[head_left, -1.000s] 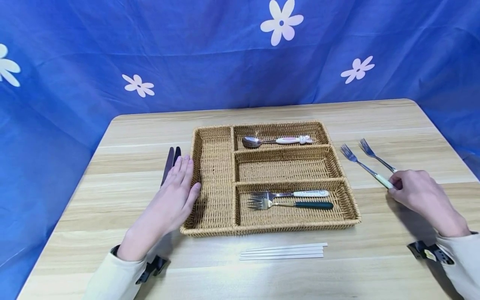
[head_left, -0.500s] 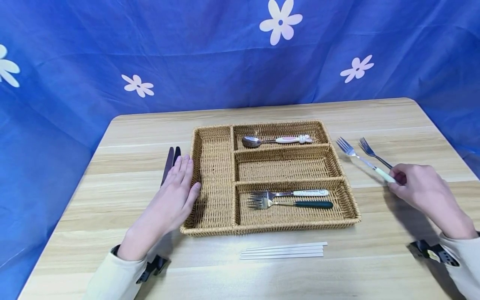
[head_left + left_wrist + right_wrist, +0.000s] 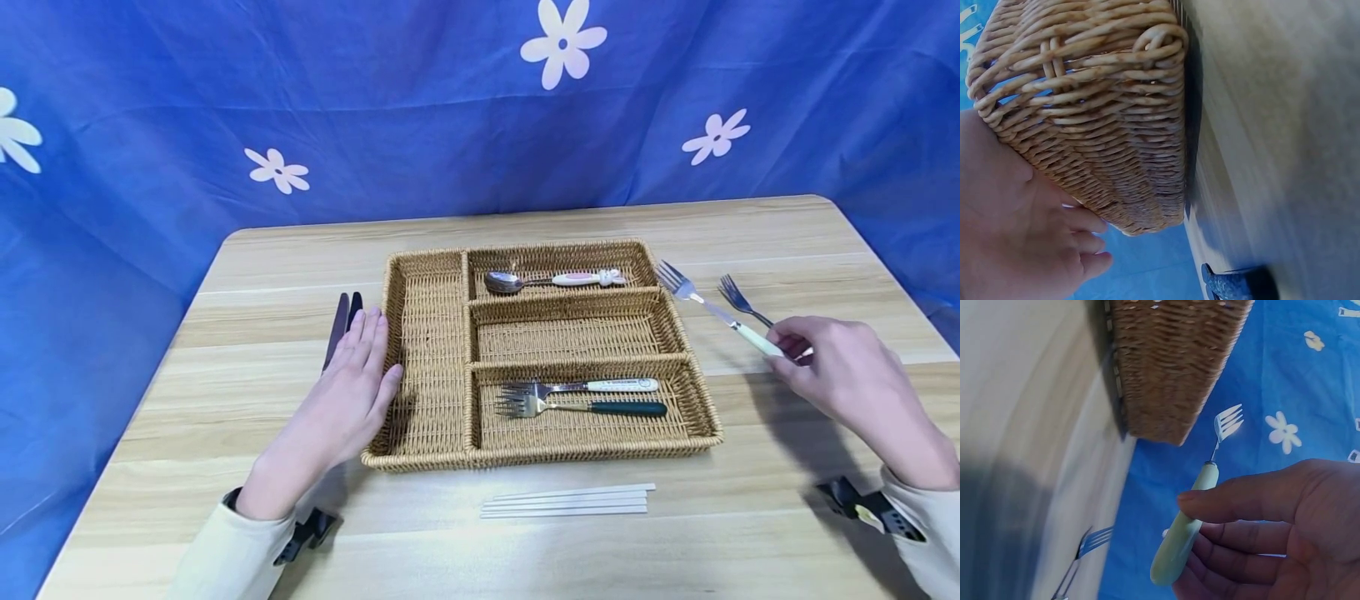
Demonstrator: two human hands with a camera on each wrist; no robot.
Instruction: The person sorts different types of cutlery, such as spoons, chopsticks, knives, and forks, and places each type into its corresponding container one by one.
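Note:
A fork with a pale green handle (image 3: 1186,534) is pinched between the thumb and fingers of my right hand (image 3: 847,371), raised off the table, tines toward the tray's right edge. A second, dark fork (image 3: 738,298) lies on the table beyond that hand, its handle end hidden behind the fingers. My left hand (image 3: 348,392) rests with straight fingers against the left rim of the wicker cutlery tray (image 3: 427,461). In the left wrist view its fingers lie along the woven wall. Two dark knife blades (image 3: 337,325) show beside the left fingers, their lower parts hidden by the hand.
In the tray's back compartment lies a spoon (image 3: 504,283) with a white and pink handle. The front compartment holds a white-handled fork (image 3: 621,386) and a dark green-handled fork (image 3: 627,409). Several white sticks (image 3: 566,502) lie before the tray. A blue flowered cloth (image 3: 420,108) hangs behind.
My right hand has lifted the green-handled fork off the table and shifted it left, toward the tray. The left hand stays against the tray.

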